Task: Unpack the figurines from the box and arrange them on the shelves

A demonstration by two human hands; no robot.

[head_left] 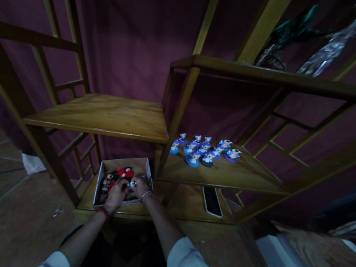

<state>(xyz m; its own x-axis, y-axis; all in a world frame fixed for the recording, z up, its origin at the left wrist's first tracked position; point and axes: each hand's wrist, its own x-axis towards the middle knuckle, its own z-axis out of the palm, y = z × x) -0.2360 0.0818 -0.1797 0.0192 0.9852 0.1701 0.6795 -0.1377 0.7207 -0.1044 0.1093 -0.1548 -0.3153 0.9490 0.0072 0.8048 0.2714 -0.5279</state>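
Note:
An open cardboard box (99,180) on the lowest shelf holds several small figurines (107,180) in red and black. Over its front part, my left hand (116,194) and my right hand (140,187) meet with curled fingers. Between their fingertips is a small figurine (133,184) with a white and dark top, which both hands appear to grip; its lower part is hidden. A red bead bracelet circles my left wrist and a silvery bangle my right.
Several blue, purple and white figurines (207,153) stand on the shelf to the right. Below them lies a phone (212,202) on the lowest board. A wooden shelf (104,114) juts out above the box, and a wooden post (177,121) rises right of it.

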